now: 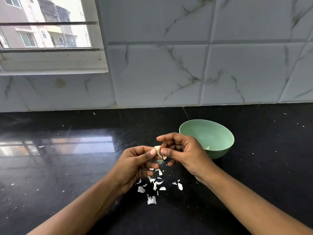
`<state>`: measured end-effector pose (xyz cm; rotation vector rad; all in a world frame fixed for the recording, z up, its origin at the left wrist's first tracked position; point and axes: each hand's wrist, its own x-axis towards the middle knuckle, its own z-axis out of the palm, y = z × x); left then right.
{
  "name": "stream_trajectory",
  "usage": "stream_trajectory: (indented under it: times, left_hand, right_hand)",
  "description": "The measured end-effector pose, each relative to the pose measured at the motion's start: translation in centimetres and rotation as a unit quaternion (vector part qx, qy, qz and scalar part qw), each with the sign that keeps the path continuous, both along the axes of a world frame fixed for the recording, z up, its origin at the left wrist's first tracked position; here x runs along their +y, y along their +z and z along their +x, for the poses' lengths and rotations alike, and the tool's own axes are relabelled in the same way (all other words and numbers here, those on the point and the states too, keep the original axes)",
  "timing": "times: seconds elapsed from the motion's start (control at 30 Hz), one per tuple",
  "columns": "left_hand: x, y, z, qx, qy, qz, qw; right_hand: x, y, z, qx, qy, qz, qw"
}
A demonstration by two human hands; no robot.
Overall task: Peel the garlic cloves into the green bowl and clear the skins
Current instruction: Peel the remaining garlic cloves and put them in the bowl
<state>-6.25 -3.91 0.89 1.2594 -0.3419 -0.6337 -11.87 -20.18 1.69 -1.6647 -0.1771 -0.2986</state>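
Two bare hands meet over a black countertop (67,167), with a window (45,31) set in the marble-tiled wall at the upper left. The left hand (135,163) pinches a garlic clove (157,149) between its thumb and forefinger, its other fingers curled below. The clove sits at the very tips of that grip, held up off the counter between the two hands, and a curl of loose skin (163,156) hangs from its lower end. Beneath the hands a scatter of skins (155,184) lies on the counter. The right hand (183,150) pinches the clove's right side between thumb and fingertips. Just beyond it stands the green bowl (208,133), upright, with a pale piece (207,147) lying inside near its front wall.
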Motion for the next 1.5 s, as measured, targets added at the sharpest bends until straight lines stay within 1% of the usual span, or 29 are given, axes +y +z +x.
stream_trajectory:
  times: [0.13, 0.27, 0.4, 0.53, 0.7, 0.77, 0.9, 1.07, 1.2, 1.33, 1.5]
  left_hand:
    - [-0.2, 0.1, -0.3, -0.013, 0.024, 0.002, 1.000]
    - [-0.1, 0.0, -0.1, -0.060, 0.043, 0.010, 0.997]
    - [0.1, 0.0, -0.3, -0.099, 0.038, 0.013, 0.994]
    - [0.1, 0.0, -0.5, -0.144, 0.051, 0.023, 0.988]
    - [0.1, 0.0, -0.6, -0.170, 0.068, 0.018, 0.983]
    - [0.0, -0.2, -0.5, -0.177, 0.074, 0.021, 0.981]
    - [-0.1, -0.4, -0.5, -0.172, 0.075, 0.023, 0.982]
    - [-0.1, -0.3, -0.5, -0.173, 0.061, 0.014, 0.983]
    - [-0.2, -0.2, -0.4, -0.172, 0.051, 0.021, 0.984]
    - [0.0, -0.3, -0.2, -0.179, 0.063, 0.023, 0.981]
    - [-0.1, -0.4, -0.1, -0.170, 0.067, 0.021, 0.983]
  right_hand:
    - [0.3, -0.2, 0.0, -0.011, -0.029, -0.006, 1.000]
    - [0.5, -0.3, 0.0, -0.014, -0.051, -0.002, 0.999]
    - [0.4, -0.2, -0.1, 0.005, -0.040, 0.018, 0.999]
    - [0.6, -0.3, -0.1, 0.019, -0.028, 0.004, 0.999]
    - [0.8, -0.5, 0.0, 0.010, -0.026, -0.015, 1.000]
    - [0.9, -0.5, 0.0, -0.002, -0.030, -0.038, 0.999]
    - [0.8, -0.8, 0.0, -0.034, -0.044, -0.122, 0.991]
    - [0.7, -1.2, 0.2, -0.065, -0.051, -0.137, 0.987]
    - [0.6, -1.3, 0.2, -0.103, -0.065, -0.205, 0.971]
    - [0.6, -1.3, 0.3, -0.131, -0.080, -0.273, 0.950]
    - [0.8, -1.6, 0.3, -0.158, -0.095, -0.277, 0.943]
